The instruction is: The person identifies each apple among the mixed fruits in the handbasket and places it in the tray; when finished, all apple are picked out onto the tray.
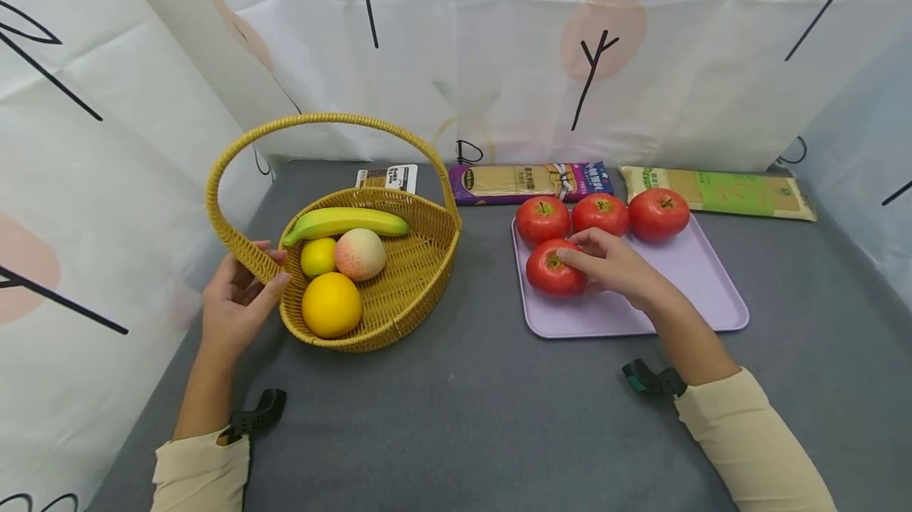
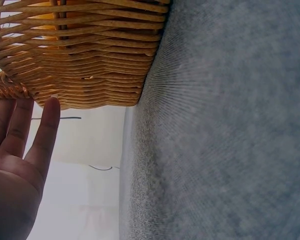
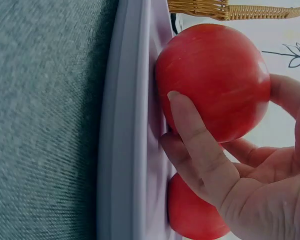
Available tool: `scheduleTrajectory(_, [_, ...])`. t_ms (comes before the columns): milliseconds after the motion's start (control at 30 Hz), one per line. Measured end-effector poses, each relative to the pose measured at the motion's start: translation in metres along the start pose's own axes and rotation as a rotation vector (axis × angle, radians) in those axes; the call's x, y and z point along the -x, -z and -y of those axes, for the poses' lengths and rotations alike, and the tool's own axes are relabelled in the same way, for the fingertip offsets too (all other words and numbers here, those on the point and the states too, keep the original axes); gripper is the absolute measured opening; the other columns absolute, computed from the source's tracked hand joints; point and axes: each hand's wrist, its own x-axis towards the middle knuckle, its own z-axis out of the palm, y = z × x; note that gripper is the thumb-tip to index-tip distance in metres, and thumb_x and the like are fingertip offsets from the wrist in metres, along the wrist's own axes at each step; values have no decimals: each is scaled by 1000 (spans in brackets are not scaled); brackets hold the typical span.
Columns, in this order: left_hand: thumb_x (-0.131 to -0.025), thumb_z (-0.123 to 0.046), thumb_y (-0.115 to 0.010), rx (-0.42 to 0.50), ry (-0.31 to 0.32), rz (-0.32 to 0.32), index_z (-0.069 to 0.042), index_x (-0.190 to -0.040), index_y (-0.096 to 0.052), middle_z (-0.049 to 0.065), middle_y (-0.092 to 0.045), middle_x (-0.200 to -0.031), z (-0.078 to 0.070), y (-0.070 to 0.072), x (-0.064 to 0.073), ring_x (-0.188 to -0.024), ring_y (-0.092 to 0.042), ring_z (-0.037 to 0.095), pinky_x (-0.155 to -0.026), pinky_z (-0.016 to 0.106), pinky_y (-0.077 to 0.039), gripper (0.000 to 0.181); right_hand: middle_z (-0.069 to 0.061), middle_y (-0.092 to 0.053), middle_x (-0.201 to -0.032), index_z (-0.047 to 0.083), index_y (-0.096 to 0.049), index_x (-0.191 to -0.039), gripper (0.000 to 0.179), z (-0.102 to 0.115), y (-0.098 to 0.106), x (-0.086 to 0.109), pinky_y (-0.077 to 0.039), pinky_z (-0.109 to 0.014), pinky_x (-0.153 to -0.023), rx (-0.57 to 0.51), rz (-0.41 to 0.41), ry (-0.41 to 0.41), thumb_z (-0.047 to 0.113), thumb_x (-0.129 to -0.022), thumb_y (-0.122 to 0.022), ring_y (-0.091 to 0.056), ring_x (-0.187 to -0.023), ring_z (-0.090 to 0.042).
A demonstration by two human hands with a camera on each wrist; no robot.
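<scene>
At the lower end of the handle of a yellow wicker basket [image 1: 409, 282], my left hand [image 1: 238, 298] holds on with thumb and fingers on either side. Several fingers reach against the woven wall [image 2: 90, 75] in the left wrist view. A banana [image 1: 349, 220], a peach [image 1: 360, 254], a small yellow fruit [image 1: 318, 257] and an orange [image 1: 332, 305] lie inside the basket. My right hand [image 1: 616, 263] grips a red tomato [image 1: 550, 274] at the left side of a lilac tray [image 1: 691, 282]. Whether that tomato touches the tray, I cannot tell. Three more tomatoes [image 1: 600, 214] sit along the tray's back edge.
Behind the tray lie a purple pack of noodles [image 1: 527, 182] and a green-labelled pack [image 1: 741, 193]. A small labelled packet [image 1: 388, 178] is partly hidden behind the basket. Grey cloth [image 1: 456, 409] covers the table, and patterned curtains [image 1: 499, 45] stand behind and at both sides.
</scene>
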Motion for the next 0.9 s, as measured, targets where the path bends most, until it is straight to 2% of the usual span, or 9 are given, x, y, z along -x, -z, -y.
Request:
scheduleTrajectory(167, [-86, 20, -63, 40, 25, 27, 3, -135, -57, -2, -73, -119, 1, 3, -2, -111, -70, 7, -94, 14, -56, 52, -25, -49, -142, 2, -43, -146, 58, -3, 1, 0, -64, -36, -83, -29, -28, 16, 40, -104, -55, -50, -129, -38])
scheduleTrajectory(333, [-86, 24, -62, 123, 28, 119, 6, -139, -53, 1, -72, -124, 3, 8, -6, -115, -69, 9, -97, 17, -56, 56, -25, -45, -146, 2, -42, -147, 57, -7, 1, 2, -64, -38, -86, -70, -29, 13, 40, -105, -52, -47, -133, -39])
scheduleTrajectory(433, [-85, 25, -61, 150, 30, 146, 7, -140, -52, 2, -72, -123, 3, 11, -9, -116, -68, 10, -97, 17, -55, 58, -24, -45, -146, 3, -41, -148, 58, -7, 0, 4, -64, -38, -87, -75, -25, 13, 40, -105, -52, -47, -133, -39])
scheduleTrajectory(600, [-82, 26, -65, 118, 89, 129, 7, -135, -56, -1, -74, -117, 1, 14, -9, -110, -70, 7, -93, 16, -57, 57, -24, -46, -144, 2, -40, -148, 58, -8, 0, 6, -64, -37, -87, -65, -22, 18, 39, -105, -53, -49, -130, -37])
scheduleTrajectory(667, [-82, 25, -66, 93, 103, 142, 8, -134, -55, -3, -75, -116, 0, 16, -7, -109, -70, 6, -91, 16, -58, 56, -24, -46, -144, 2, -39, -148, 58, -8, -1, 7, -64, -37, -87, -54, -18, 23, 39, -105, -54, -51, -128, -36])
scheduleTrajectory(800, [-81, 24, -68, 66, 102, 177, 12, -134, -52, -4, -74, -117, 0, 21, -6, -109, -70, 5, -91, 16, -57, 57, -24, -48, -145, 3, -38, -150, 61, -9, -1, 9, -64, -37, -87, -16, -15, 44, 40, -105, -54, -56, -124, -35])
scheduleTrajectory(900, [-82, 23, -68, 82, 86, 189, 12, -139, -48, -1, -72, -125, -3, 23, -5, -114, -69, 6, -95, 16, -56, 62, -24, -49, -147, 4, -37, -150, 63, -10, -2, 13, -62, -42, -92, 58, -32, 67, 42, -104, -55, -58, -125, -38])
